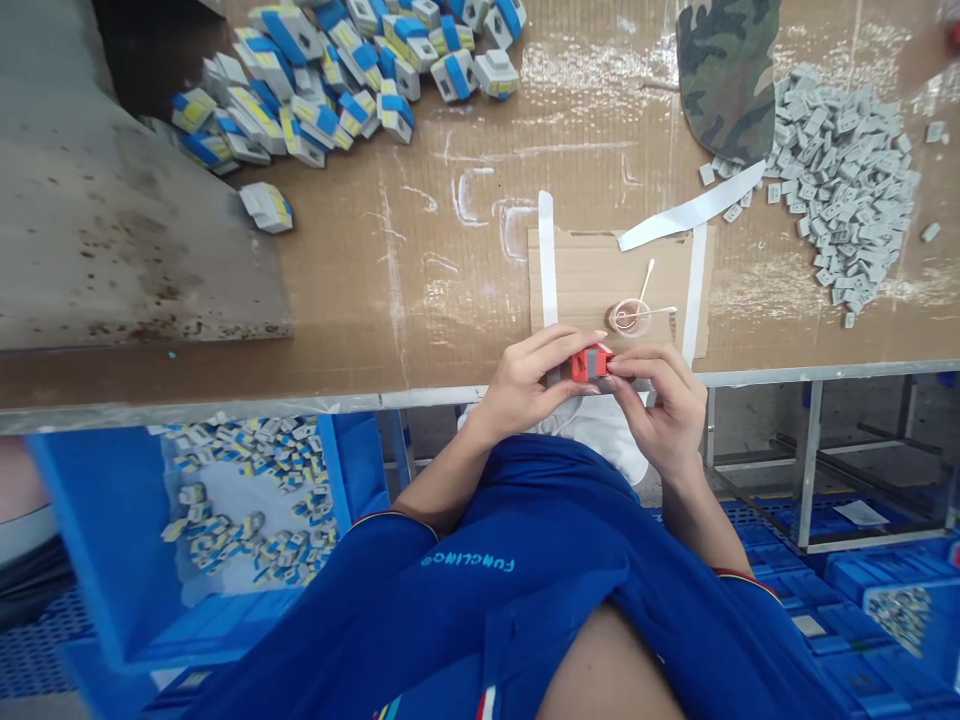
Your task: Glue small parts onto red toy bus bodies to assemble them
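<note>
At the table's front edge, my left hand (529,380) grips a small red block (591,363) with a grey band from its left side. The fingers of my right hand (664,400) are pinched together at the block's right end; whether they hold a separate small part is hidden. Just beyond my hands, a small clear cup (627,317) with reddish contents stands on a cardboard sheet (581,270). One cotton swab (648,280) leans up from the cup, and another lies across it pointing right.
Many white, blue and yellow blocks (360,60) are heaped at the back left, beside a stained metal sheet (142,230). Small grey pieces (855,180) lie at the right near a camouflage cloth (731,80). A blue bin (97,520) is below left.
</note>
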A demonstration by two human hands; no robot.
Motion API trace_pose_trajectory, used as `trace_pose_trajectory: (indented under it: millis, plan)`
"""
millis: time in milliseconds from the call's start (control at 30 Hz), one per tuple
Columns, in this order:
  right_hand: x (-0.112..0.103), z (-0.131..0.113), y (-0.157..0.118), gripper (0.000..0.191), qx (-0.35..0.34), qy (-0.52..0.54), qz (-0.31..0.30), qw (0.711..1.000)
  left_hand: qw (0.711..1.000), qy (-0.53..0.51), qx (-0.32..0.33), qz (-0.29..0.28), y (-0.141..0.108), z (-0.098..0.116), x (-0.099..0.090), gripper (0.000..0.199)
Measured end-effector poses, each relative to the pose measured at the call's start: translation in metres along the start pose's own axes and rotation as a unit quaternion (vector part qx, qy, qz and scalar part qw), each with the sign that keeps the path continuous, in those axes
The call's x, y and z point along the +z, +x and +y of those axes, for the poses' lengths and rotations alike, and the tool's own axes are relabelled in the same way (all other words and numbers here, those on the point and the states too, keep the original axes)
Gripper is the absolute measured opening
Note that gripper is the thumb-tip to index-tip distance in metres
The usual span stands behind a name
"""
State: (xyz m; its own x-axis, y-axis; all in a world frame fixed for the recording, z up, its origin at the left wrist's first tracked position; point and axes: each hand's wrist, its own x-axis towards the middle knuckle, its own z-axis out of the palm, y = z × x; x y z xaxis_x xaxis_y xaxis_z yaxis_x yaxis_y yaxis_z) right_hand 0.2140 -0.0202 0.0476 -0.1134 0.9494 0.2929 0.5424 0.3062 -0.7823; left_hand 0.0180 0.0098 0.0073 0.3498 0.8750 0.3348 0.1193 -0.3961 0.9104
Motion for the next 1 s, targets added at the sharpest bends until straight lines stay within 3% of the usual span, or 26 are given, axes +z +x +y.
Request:
trace_pose_trajectory:
  millis: [200,500,700,1000]
  plan:
    - [0.001,0.0,-0.002,0.013,-0.003,0.017,0.005,1.0,1.0,-0.017,0.011,0.001,0.001,-0.001,0.0,0.051]
    - [-0.007,-0.001,0.003,0.011,-0.021,-0.025,-0.045,0.998,1.0,-0.025,0.006,-0.004,0.0,-0.003,0.002,0.051]
    - [-0.011,0.0,0.007,0.015,-0.074,-0.076,-0.072,0.992,0.999,-0.038,0.03,-0.007,0.0,-0.004,0.0,0.044]
    - [-0.004,-0.003,0.01,0.02,-0.097,-0.061,-0.054,0.992,0.998,-0.051,0.033,0.004,0.0,-0.002,-0.002,0.039]
